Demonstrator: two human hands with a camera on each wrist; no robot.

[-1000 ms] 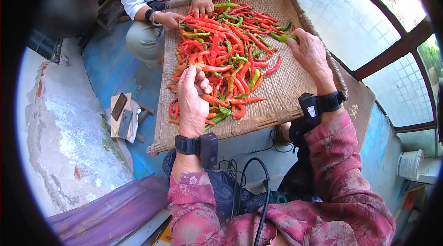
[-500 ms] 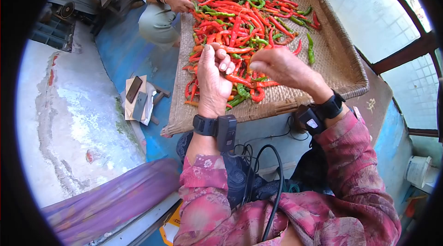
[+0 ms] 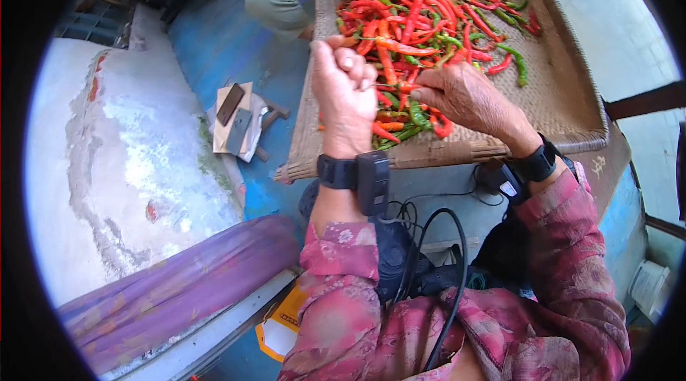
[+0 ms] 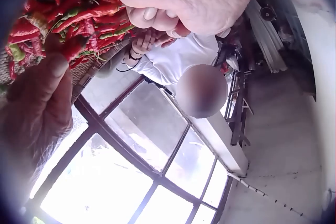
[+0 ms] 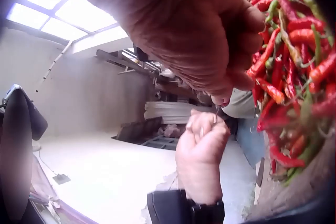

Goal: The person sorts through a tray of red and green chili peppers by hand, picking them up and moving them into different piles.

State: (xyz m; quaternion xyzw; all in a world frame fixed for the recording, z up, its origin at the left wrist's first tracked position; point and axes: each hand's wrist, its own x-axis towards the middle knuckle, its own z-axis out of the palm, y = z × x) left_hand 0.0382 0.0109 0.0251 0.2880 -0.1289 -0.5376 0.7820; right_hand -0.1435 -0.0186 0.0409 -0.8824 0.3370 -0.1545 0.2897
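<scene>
Red and green peppers [image 3: 421,9] lie heaped in a woven tray [image 3: 564,81]. Over the pile's near part, the right hand [image 3: 471,99] pinches a red pepper [image 3: 406,86] between thumb and fingers; the left wrist view shows this hand [image 4: 39,108] with the dark red pepper [image 4: 73,48] at its thumb. The left hand [image 3: 346,95] is raised palm up at the tray's left side, its fingers curled in, with nothing visible inside. In the right wrist view the left hand [image 5: 202,145] looks like a loose fist.
Another person in a white top [image 4: 176,58] sits across the tray, hands at the peppers. Two phones lie on a small stand [image 3: 246,124] at left. Black cables [image 3: 457,231] hang below the tray; a white bucket [image 3: 650,288] stands at far right.
The right hand let go of a green pepper at the tray's right side, came left to the pile and now pinches a red one. The left hand stays curled. The head view has shifted.
</scene>
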